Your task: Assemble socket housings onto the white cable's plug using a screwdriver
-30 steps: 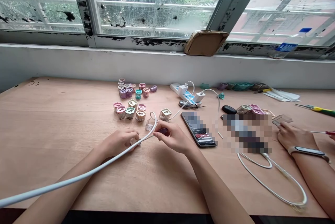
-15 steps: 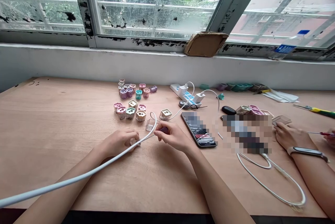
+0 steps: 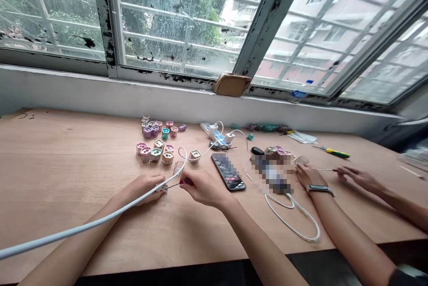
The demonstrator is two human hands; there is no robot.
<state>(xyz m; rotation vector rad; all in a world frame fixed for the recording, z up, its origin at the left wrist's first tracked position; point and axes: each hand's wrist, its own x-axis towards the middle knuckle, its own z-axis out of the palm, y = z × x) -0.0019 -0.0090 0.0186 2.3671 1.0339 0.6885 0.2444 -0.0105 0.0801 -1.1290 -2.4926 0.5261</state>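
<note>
Your left hand (image 3: 143, 189) is curled, its fingertips pinching a small pale plastic housing (image 3: 162, 188) (mostly hidden by the fingers, so its exact shape is hard to call) near the front of the desk (image 3: 50, 157). Your right hand (image 3: 205, 188) pinches the red handle of a small screwdriver (image 3: 186, 181). Its thin shaft points toward 9 o'clock at the housing; you cannot tell from this view whether the tip touches it.

Handling, as judged: the housing looks light and thin-walled, perhaps brittle and slick. Take it by its flat side walls, not by an edge. A thick white cable (image 3: 83, 226) lies across your left wrist and curves up toward 1 o'clock beside a clear plastic shell (image 3: 179, 168); it looks light but springy.

Around the hands: pink, purple, teal and cream housings (image 3: 157, 145) stand in clusters at 11 o'clock. A power strip (image 3: 214, 134) with white chargers sits at 1 o'clock, and a phone (image 3: 228, 171) with a blurred screen lies at 2 o'clock. At 3 o'clock, a co-worker's hand (image 3: 359, 178) holds a thin screwdriver (image 3: 326, 170).
</note>
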